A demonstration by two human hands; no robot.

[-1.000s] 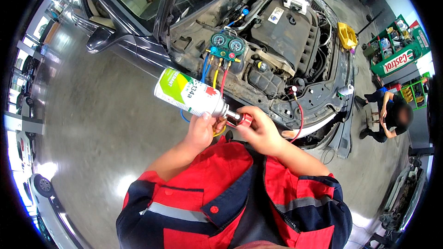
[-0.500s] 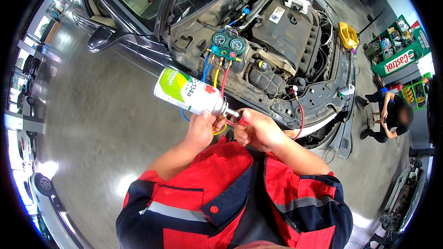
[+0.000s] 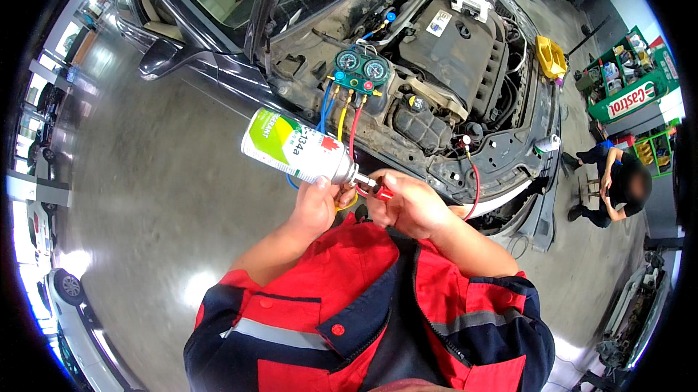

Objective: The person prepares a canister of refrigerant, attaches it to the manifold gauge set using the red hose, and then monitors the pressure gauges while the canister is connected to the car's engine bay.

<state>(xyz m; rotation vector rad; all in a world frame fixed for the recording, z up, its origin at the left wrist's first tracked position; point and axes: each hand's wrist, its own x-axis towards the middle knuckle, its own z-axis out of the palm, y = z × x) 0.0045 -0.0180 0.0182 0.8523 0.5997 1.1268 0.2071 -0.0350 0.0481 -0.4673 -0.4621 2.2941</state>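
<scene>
My left hand (image 3: 315, 206) is closed round the neck end of a white and green refrigerant can (image 3: 294, 146), which lies tilted on its side with its base up to the left. A silver fitting (image 3: 365, 180) sticks out of the can's top. At the end of that fitting, my right hand (image 3: 408, 206) pinches a small red knob (image 3: 384, 193) between thumb and fingers. A yellow hose (image 3: 347, 204) shows beneath my hands. Beyond the can, a manifold gauge set (image 3: 360, 72) with two round dials rests at the engine bay's edge, its blue, yellow and red hoses hanging toward me.
Ahead stands a dark car with its bonnet up and a black engine cover (image 3: 451, 43) exposed. On its front edge are a yellow container (image 3: 550, 57) and a white can (image 3: 547, 143). A seated person (image 3: 614, 185) is at the right, near a green shelf cart (image 3: 632, 90).
The fingers of my right hand have shifted on the red knob, so more of it shows. The can stays almost where it was, perhaps turned slightly in my left hand.
</scene>
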